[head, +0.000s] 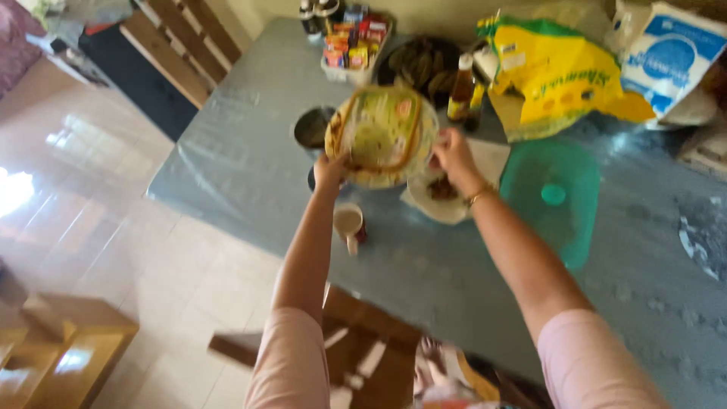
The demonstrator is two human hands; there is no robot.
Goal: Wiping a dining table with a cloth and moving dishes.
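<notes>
I hold a round patterned plate (382, 136) tilted up above the table, with its face turned toward me. My left hand (330, 170) grips its lower left rim and my right hand (452, 151) grips its right rim. Under the plate lies a white plate with dark food (441, 195). A red mug with a pale drink (350, 226) stands just below my left hand. A dark round pot (312, 127) sits to the left of the raised plate.
The table (250, 167) has a grey-blue cover. A green lid (554, 198) lies to the right. Behind are a yellow bag (556, 76), a blue-white sack (670, 53), a bottle (461, 92), a jar tray (354, 47). A wooden chair (356, 348) stands below me.
</notes>
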